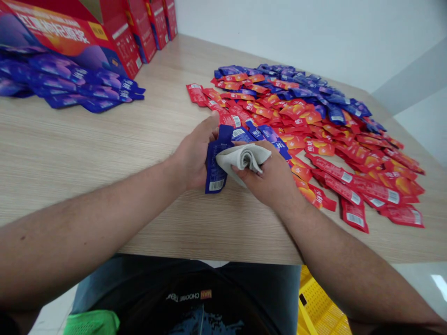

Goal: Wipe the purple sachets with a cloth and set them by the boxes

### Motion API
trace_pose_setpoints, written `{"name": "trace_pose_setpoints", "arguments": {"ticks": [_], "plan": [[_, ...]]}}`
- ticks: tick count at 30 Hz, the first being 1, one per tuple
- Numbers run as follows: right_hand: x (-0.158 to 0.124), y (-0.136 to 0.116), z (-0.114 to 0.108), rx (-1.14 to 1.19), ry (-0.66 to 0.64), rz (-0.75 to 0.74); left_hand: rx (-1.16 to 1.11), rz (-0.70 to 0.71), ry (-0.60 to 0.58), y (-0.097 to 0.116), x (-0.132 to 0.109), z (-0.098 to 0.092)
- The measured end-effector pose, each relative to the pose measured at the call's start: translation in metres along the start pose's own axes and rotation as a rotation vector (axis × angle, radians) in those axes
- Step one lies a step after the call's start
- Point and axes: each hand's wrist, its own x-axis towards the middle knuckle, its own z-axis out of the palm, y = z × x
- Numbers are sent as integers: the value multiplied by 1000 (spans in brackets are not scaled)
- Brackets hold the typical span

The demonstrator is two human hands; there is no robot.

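Observation:
My left hand (195, 156) is closed round a blue pouch (215, 173) with a narrow spout end and a white barcode, held upright above the table. In my right hand (274, 179) is a folded grey-white cloth (240, 158), whose left edge lies against the face of the pouch. Just behind my hands, two or so more blue pouches (270, 135) lie on the near side of a wide heap of red pouches (265, 109). My right forearm passes in front of part of that heap.
Blue pouches (80, 86) lie stacked at the left before an open red carton (87, 42). More red cartons (139, 28) stand behind it. Blue pouches (296, 79) cover the heap's far side, near the wall. A yellow basket (321, 307) sits below the table's (216, 232) front edge.

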Motion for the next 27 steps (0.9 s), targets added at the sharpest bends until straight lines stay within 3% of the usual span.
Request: {"name": "trace_pose_setpoints", "arguments": {"ticks": [7, 11, 14, 20, 24, 27], "plan": [[4, -3, -5, 43, -11, 85, -8, 84, -59, -6, 8, -6], [8, 2, -10, 18, 19, 121, 89, 126, 45, -3, 7, -8], [13, 10, -17, 37, 75, 140, 186, 190, 92, 0, 6, -7], [16, 22, -28, -21, 278, 83, 477, 197, 55, -1, 13, -19], [15, 18, -30, -57, 215, 58, 774, 244, 142, 1, 13, -28], [12, 13, -29, -105, 165, -15, 759, 247, 160, 2, 13, -29]]}}
